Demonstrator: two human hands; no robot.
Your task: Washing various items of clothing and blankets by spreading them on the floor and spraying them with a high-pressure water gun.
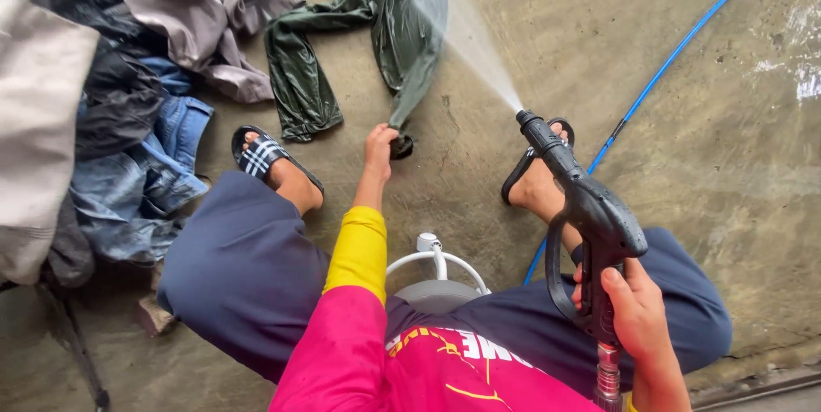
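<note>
Spraying from the gun [590, 207], a fan of water reaches up and left onto the green garment [402, 27], which lies spread on the wet concrete floor [727, 147] beyond the nozzle. The right hand [637, 318] is closed around the gun's grip at the lower end, fingers wrapped at the trigger, with the hose fitting running down below the wrist. The left hand [380, 145] is stretched forward, left of the gun, and closed on the garment's lower tip, pinning it to the floor near a small dark drain.

To do this well, I judge the cloth should stay taut under the left hand so the jet does not flip or bunch it, and the nozzle should sweep evenly with the spray kept clear of the holding fingers and the feet.

The garment lies ahead of both hands: touching the left one, well apart from the right, joined to it only by the water. Left of the gun a pile [128, 79] of jeans and grey clothes waits beside one sandal [261, 155]. Right of the gun a blue hose [676, 53] runs across the floor. Below the gun, between the knees, sits a white stool [436, 271]
</note>
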